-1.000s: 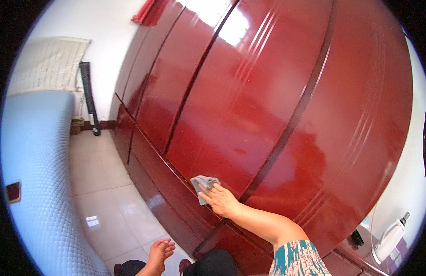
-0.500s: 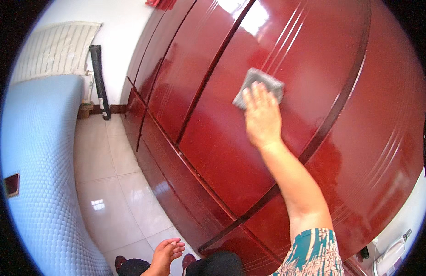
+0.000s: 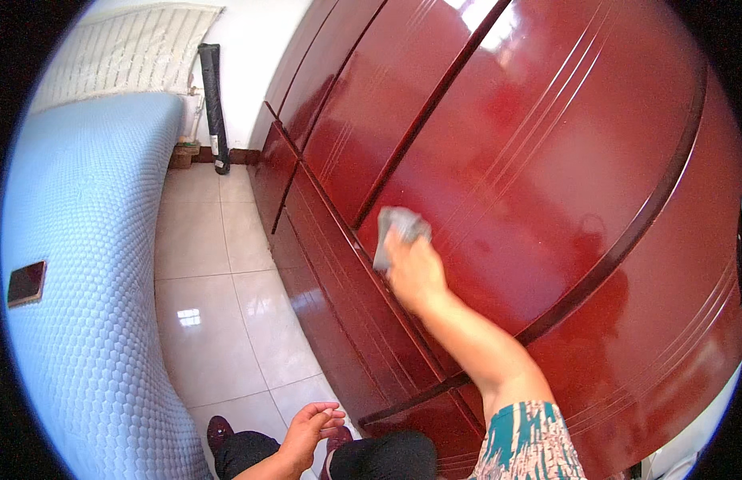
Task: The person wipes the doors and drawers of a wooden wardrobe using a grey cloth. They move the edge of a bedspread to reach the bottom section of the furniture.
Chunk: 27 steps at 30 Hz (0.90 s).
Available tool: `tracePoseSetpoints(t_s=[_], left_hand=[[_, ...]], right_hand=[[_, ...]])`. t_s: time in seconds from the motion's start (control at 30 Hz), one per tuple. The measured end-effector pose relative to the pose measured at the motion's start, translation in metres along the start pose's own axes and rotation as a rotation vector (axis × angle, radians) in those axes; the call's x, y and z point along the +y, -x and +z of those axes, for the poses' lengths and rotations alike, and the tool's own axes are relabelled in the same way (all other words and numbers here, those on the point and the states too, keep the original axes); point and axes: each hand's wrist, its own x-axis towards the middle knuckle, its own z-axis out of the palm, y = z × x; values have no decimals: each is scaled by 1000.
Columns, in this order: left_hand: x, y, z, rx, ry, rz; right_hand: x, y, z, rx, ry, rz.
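Observation:
My right hand presses a folded grey cloth to the glossy dark red wardrobe, its fingers bent over the cloth and a little smeared by motion. The cloth lies low on one tall door, close to the horizontal gap above the lower panels. Down at the lower middle, my left hand hangs in the air above my legs, holding nothing, with fingers loosely stretched out. It touches neither the wardrobe nor the bed.
A bed with a light blue quilted cover runs along the left, a phone lying on it. Pale floor tiles separate bed and wardrobe. A long black tube-shaped bag leans on the far wall. My dark red shoe shows below.
My right hand has slid the cloth down and to the left across the door, toward its lower edge. The view has shifted slightly. My left hand stays low and free.

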Motion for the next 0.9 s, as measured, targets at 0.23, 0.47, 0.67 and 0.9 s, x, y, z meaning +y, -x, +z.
tracePoseSetpoints(t_s=[0.23, 0.47, 0.67, 0.9], left_hand=[[4, 2, 10, 15, 17, -8], [5, 2, 6, -47, 88, -34], [6, -4, 14, 10, 5, -33], [-11, -30, 6, -5, -35, 34]], right_hand=[[75, -44, -74, 718, 235, 300], [22, -69, -2, 507, 314, 52], [-27, -37, 57, 238, 262, -141], [-15, 39, 72, 311, 23, -132]])
